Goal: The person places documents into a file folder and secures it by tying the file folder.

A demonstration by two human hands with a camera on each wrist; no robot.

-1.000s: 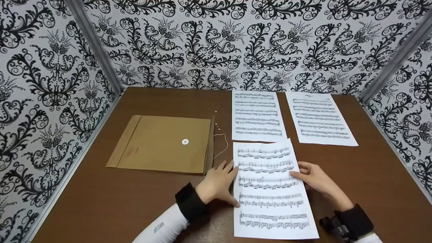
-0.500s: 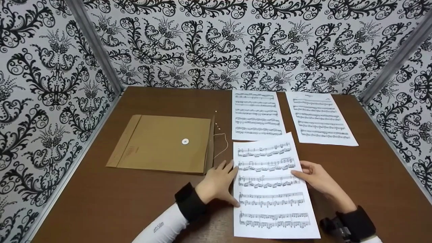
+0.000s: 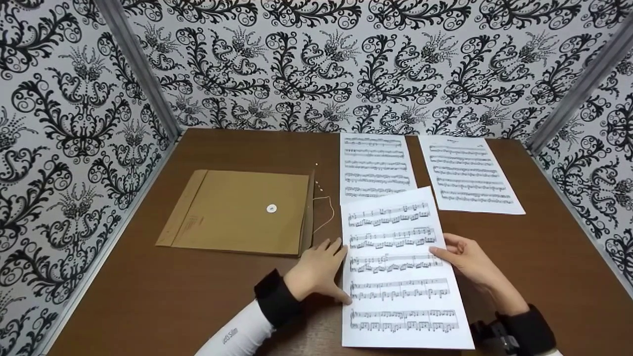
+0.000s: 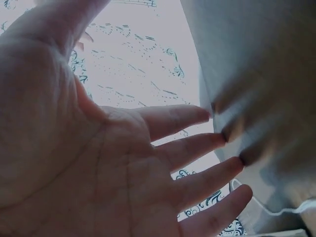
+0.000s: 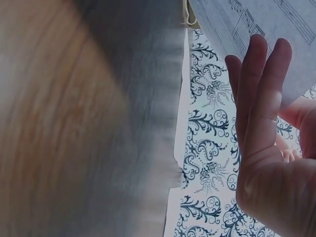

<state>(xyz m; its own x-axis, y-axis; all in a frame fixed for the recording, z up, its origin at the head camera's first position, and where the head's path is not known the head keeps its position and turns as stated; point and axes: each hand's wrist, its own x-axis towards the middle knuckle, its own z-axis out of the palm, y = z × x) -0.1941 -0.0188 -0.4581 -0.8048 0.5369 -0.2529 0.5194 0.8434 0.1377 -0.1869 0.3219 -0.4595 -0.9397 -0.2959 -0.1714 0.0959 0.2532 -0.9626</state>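
Observation:
A sheet of printed music (image 3: 395,277) lies in front of me, its right side lifted and its far right corner raised over another sheet. My right hand (image 3: 467,259) pinches its right edge, thumb on top and fingers beneath; in the right wrist view those fingers (image 5: 261,89) lie behind the paper. My left hand (image 3: 319,272) rests on the table along the sheet's left edge, fingers spread and thumb tip at the paper. In the left wrist view its fingers (image 4: 197,148) are straight, fingertips on the tabletop.
Two more music sheets lie at the back: one (image 3: 376,163) partly covered by the lifted sheet, one (image 3: 470,173) farther right. A brown string-tie envelope (image 3: 242,212) lies at left, its string (image 3: 332,212) loose on the table (image 3: 207,296). Patterned walls (image 3: 316,64) enclose the back and sides.
My right hand has shifted slightly to the right, lifting the sheet's right side, so its far corner has risen and overlaps the back sheet more. My left hand stays in place.

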